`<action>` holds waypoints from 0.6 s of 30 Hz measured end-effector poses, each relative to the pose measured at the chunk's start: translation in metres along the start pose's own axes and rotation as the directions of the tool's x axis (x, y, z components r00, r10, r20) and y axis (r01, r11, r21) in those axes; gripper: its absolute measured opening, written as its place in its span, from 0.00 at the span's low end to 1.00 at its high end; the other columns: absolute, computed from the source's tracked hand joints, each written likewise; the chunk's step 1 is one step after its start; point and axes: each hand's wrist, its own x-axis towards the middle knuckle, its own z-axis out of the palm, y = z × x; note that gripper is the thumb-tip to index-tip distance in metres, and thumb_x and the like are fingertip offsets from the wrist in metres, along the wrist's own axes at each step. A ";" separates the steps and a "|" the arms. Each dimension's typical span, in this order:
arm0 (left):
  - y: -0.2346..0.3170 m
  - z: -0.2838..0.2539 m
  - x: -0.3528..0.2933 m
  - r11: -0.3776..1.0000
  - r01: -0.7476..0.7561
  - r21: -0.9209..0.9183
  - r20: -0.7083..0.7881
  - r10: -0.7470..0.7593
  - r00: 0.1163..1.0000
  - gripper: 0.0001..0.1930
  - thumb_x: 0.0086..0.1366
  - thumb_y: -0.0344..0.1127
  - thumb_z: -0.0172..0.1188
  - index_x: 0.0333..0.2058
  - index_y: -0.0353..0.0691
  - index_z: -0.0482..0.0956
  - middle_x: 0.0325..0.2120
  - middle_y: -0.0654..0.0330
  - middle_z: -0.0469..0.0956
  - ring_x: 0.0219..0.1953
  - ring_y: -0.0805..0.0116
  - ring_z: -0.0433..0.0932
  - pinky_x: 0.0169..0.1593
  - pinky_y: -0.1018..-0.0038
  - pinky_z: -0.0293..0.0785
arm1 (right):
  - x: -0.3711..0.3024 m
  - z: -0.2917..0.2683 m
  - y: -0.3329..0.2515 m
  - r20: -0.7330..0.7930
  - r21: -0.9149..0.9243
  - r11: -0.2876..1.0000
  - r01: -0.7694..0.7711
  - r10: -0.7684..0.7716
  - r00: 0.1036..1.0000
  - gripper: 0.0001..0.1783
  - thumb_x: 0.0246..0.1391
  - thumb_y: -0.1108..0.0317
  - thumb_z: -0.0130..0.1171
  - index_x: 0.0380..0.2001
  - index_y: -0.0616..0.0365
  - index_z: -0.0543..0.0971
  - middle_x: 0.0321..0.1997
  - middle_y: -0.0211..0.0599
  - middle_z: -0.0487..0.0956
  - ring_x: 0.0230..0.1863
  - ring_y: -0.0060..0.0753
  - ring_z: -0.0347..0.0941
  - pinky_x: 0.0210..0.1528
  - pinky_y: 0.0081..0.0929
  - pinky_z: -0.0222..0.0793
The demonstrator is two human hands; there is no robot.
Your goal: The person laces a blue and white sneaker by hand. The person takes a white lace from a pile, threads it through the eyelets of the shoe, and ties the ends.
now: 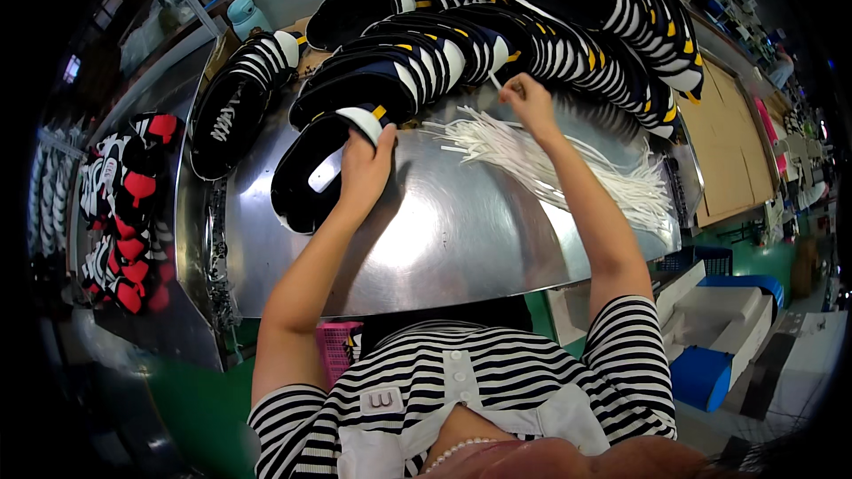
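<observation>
My left hand (366, 168) grips a black shoe upper (297, 173) by its white heel, beside the yellow pull tab. The upper lies over the metal table with its opening up, toe toward the near left. Farther right, my right hand (531, 106) pinches a white shoelace (494, 81), whose short end sticks up past the fingertips. Under and beside that wrist spreads a loose bundle of white shoelaces (541, 160). Nested rows of similar uppers (399, 71) are stacked just beyond both hands. One upper with white lacing (235, 115) sits at the left edge.
Bright metal tabletop (426, 239) lies between me and the stacks. More uppers (612, 9) are heaped at the back right. Black, white and red shoe pieces (129, 213) stand on the left. A light blue bottle (247, 16) is behind. Brown cardboard (732, 142) borders the right side.
</observation>
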 end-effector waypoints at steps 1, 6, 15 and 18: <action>0.016 -0.010 -0.010 0.993 -0.033 -0.110 0.011 0.035 0.999 0.23 0.67 0.42 0.56 0.48 0.24 0.70 0.41 0.42 0.77 0.44 0.47 0.76 0.52 0.63 0.69 | -0.003 -0.012 -0.012 -0.020 0.076 0.996 0.038 -0.037 0.999 0.07 0.53 0.71 0.60 0.35 0.59 0.78 0.33 0.40 0.84 0.36 0.28 0.80 0.42 0.23 0.72; 0.091 -0.068 -0.067 0.578 0.387 -0.719 0.363 -0.163 0.918 0.23 0.68 0.40 0.57 0.56 0.31 0.68 0.43 0.55 0.78 0.44 0.68 0.77 0.51 0.75 0.72 | -0.043 -0.111 -0.089 -0.136 0.475 0.848 0.236 -0.194 0.971 0.11 0.56 0.70 0.62 0.42 0.60 0.80 0.34 0.31 0.83 0.31 0.15 0.73 0.35 0.16 0.67; 0.016 -0.106 -0.130 -0.229 0.667 -0.709 0.683 0.012 0.730 0.18 0.70 0.38 0.52 0.54 0.34 0.70 0.48 0.54 0.76 0.49 0.63 0.74 0.55 0.66 0.68 | -0.219 -0.334 -0.196 -0.434 0.585 0.549 0.597 -0.410 0.803 0.13 0.63 0.68 0.54 0.47 0.64 0.74 0.27 0.22 0.71 0.15 0.09 0.51 0.19 0.12 0.45; -0.024 -0.116 -0.147 0.008 0.683 -0.730 0.630 -0.380 0.678 0.18 0.71 0.39 0.51 0.54 0.35 0.71 0.48 0.54 0.77 0.50 0.63 0.74 0.56 0.65 0.69 | -0.254 -0.320 -0.191 -0.269 0.745 0.494 0.448 -0.393 0.879 0.16 0.64 0.65 0.53 0.50 0.62 0.72 0.25 0.20 0.67 0.15 0.06 0.53 0.20 0.08 0.49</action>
